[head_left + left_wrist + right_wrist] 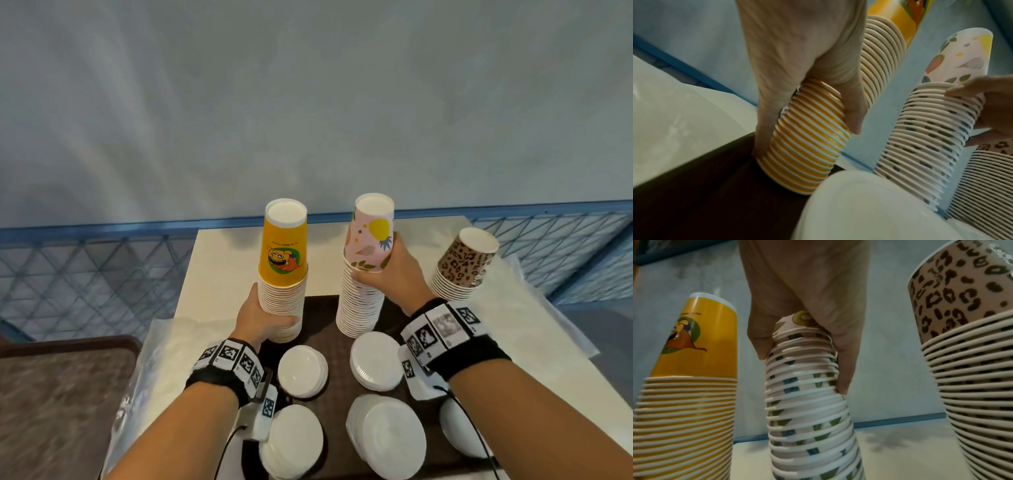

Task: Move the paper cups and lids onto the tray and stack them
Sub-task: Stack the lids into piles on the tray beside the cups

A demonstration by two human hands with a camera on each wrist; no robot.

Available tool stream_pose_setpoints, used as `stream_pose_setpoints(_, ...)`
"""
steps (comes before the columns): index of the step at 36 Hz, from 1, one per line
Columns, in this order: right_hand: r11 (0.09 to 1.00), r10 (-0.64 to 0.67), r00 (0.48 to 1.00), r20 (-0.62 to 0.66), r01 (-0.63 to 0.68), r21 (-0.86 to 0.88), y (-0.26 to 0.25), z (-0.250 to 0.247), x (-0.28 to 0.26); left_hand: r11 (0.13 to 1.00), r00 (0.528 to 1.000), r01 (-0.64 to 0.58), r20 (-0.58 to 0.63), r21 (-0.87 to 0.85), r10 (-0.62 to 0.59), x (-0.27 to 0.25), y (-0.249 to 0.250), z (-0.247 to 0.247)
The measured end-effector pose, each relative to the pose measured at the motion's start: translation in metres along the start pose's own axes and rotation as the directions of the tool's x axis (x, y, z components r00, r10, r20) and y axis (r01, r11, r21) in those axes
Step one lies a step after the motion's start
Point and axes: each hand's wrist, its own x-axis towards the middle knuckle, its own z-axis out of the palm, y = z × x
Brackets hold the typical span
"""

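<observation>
So there's a dark brown tray (318, 308) sitting on a white table (219, 260), and both hands are busy with cup stacks at its far end. The left hand (262, 320) is wrapped around the lower part of the yellow cup stack (283, 270), thumb on the near side and fingers curled round the back; in the left wrist view the bottom of that stack touches the tray at its far left corner. The right hand (387, 274) grips the pink floral cup stack (366, 267) high up, right where the top cup meets the ribbed rims below, fingers curled around it. That stack stands on the tray just right of the yellow one, and its rims look a bit uneven from the right wrist camera. A third stack, the leopard print cup stack (462, 263), stands off the tray on the table to the right, leaning a little, nobody touching it. All the cups are upside down. Closer to the person, five piles of white lids (301, 370) lie on the tray, some partly hidden under the wrists. Clear plastic wrap (534, 308) lies on the table beside the tray, and another brown tray (61, 394) sits off to the left.
</observation>
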Motion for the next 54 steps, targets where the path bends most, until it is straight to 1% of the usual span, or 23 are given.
stream_pose_setpoints(7,1.000,0.020,1.000,0.020,-0.020,-0.004,0.002,-0.002,0.000,1.000,0.997,0.029,0.072,-0.010,-0.029,-0.006,-0.004,-0.002)
stream_pose_setpoints(10,1.000,-0.021,0.999,0.034,0.021,-0.005,-0.001,-0.013,-0.010,0.984,0.981,0.138,0.119,0.115,-0.152,-0.018,0.011,-0.012)
stream_pose_setpoints(12,0.999,-0.031,0.999,-0.008,0.032,0.016,-0.002,-0.023,-0.025,0.956,0.979,0.179,0.053,0.230,-0.196,-0.025,0.022,-0.022)
stream_pose_setpoints(13,0.998,-0.008,0.999,-0.043,0.010,0.055,-0.001,-0.028,-0.035,0.952,0.988,0.155,-0.015,0.265,-0.156,-0.030,0.028,-0.027)
stream_pose_setpoints(14,0.993,0.025,0.997,-0.076,-0.017,0.116,0.002,-0.032,-0.047,0.953,0.993,0.095,-0.095,0.287,-0.070,-0.039,0.036,-0.031)
stream_pose_setpoints(16,0.974,0.077,0.989,-0.124,-0.048,0.222,0.012,-0.035,-0.075,0.954,0.964,-0.080,-0.222,0.290,0.148,-0.065,0.052,-0.033)
stream_pose_setpoints(17,0.967,0.102,0.986,-0.130,-0.067,0.246,0.017,-0.035,-0.090,0.953,0.946,-0.160,-0.236,0.255,0.222,-0.081,0.060,-0.029)
stream_pose_setpoints(19,0.949,0.186,0.979,-0.086,-0.157,0.273,0.034,-0.030,-0.119,0.959,0.951,-0.249,-0.152,0.134,0.268,-0.115,0.067,-0.013)
stream_pose_setpoints(21,0.914,0.303,0.953,0.020,-0.296,0.277,0.052,-0.020,-0.144,0.958,0.965,-0.261,0.020,0.117,0.260,-0.142,0.059,0.011)
stream_pose_setpoints(22,0.896,0.352,0.933,0.077,-0.360,0.261,0.062,-0.013,-0.154,0.955,0.964,-0.251,0.126,0.157,0.233,-0.153,0.053,0.025)
stream_pose_setpoints(24,0.872,0.418,0.893,0.166,-0.446,0.203,0.081,-0.001,-0.171,0.928,0.940,-0.228,0.316,0.296,0.130,-0.166,0.040,0.053)
stream_pose_setpoints(26,0.871,0.447,0.865,0.227,-0.479,0.109,0.095,0.008,-0.183,0.864,0.901,-0.253,0.432,0.435,0.046,-0.168,0.028,0.078)
stream_pose_setpoints(29,0.880,0.463,0.842,0.277,-0.475,-0.029,0.106,0.016,-0.193,0.737,0.876,-0.230,0.466,0.635,-0.128,-0.161,0.019,0.100)
stream_pose_setpoints(32,0.896,0.440,0.852,0.283,-0.438,-0.075,0.112,0.016,-0.194,0.606,0.835,-0.214,0.465,0.766,-0.294,-0.156,0.019,0.112)
stream_pose_setpoints(34,0.896,0.436,0.848,0.301,-0.439,-0.059,0.113,0.013,-0.191,0.549,0.825,-0.219,0.454,0.806,-0.336,-0.157,0.022,0.118)
stream_pose_setpoints(36,0.887,0.446,0.838,0.315,-0.461,-0.029,0.114,0.010,-0.190,0.531,0.826,-0.213,0.441,0.820,-0.350,-0.157,0.025,0.124)
stream_pose_setpoints(41,0.872,0.444,0.852,0.277,-0.482,0.084,0.114,0.007,-0.190,0.576,0.846,-0.154,0.408,0.803,-0.343,-0.158,0.032,0.132)
stream_pose_setpoints(43,0.874,0.432,0.868,0.245,-0.470,0.124,0.111,0.005,-0.190,0.615,0.855,-0.143,0.409,0.775,-0.317,-0.160,0.035,0.132)
stream_pose_setpoints(45,0.856,0.433,0.871,0.232,-0.478,0.195,0.110,0.001,-0.189,0.683,0.872,-0.111,0.400,0.722,-0.281,-0.159,0.035,0.129)
stream_pose_setpoints(48,0.791,0.443,0.858,0.260,-0.510,0.338,0.105,-0.004,-0.185,0.830,0.916,0.005,0.330,0.557,-0.227,-0.158,0.037,0.121)
stream_pose_setpoints(50,0.786,0.417,0.866,0.275,-0.496,0.370,0.099,-0.005,-0.181,0.904,0.932,0.105,0.277,0.414,-0.235,-0.159,0.039,0.112)
stream_pose_setpoints(52,0.785,0.385,0.875,0.293,-0.477,0.395,0.089,-0.002,-0.177,0.949,0.926,0.192,0.273,0.250,-0.260,-0.163,0.039,0.100)
stream_pose_setpoints(54,0.743,0.337,0.877,0.342,-0.471,0.476,0.077,0.004,-0.175,0.958,0.918,0.272,0.274,0.090,-0.287,-0.169,0.036,0.086)
